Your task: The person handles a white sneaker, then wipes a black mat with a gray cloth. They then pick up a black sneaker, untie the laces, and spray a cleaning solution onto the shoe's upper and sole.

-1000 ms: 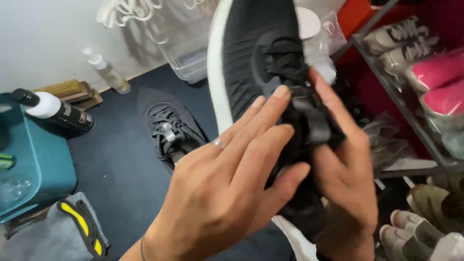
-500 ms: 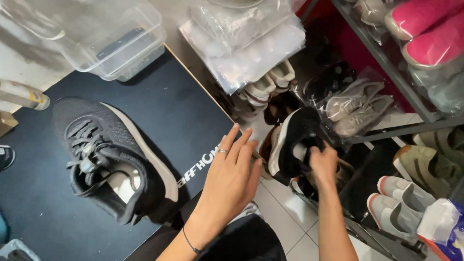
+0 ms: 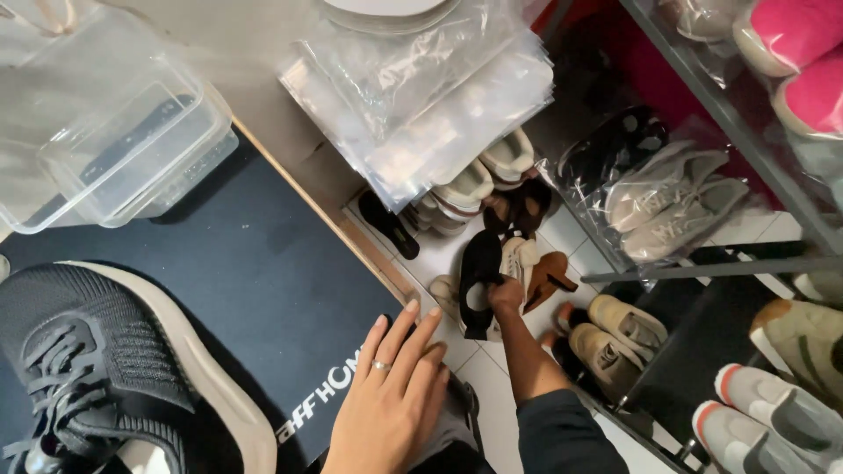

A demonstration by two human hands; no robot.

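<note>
- Far left, on the dark mat [image 3: 219,263]: a black knit sneaker [image 3: 97,369] with pale sole, lying alone, untouched, laces loose.
- Above it, a clear plastic tub [image 3: 105,149], apparently empty.
- On the mat's near edge, white block lettering, partly covered.
- Left hand [image 3: 391,399]: fingers together and flat, ring on one finger, pressed on the mat's corner, holding nothing.
- Top centre: a stack of clear plastic bags [image 3: 421,96] hanging over the floor shoes.
- Right hand [image 3: 507,294]: reaching low, gripping the matching black shoe [image 3: 480,281] at its collar, down among pairs on the tiled floor.
- Judged: one shoe nearly placed down, the other left on the mat.
- Right: bagged grey shoes [image 3: 667,206], pink shoes [image 3: 790,53] on the metal rack [image 3: 746,132].
</note>
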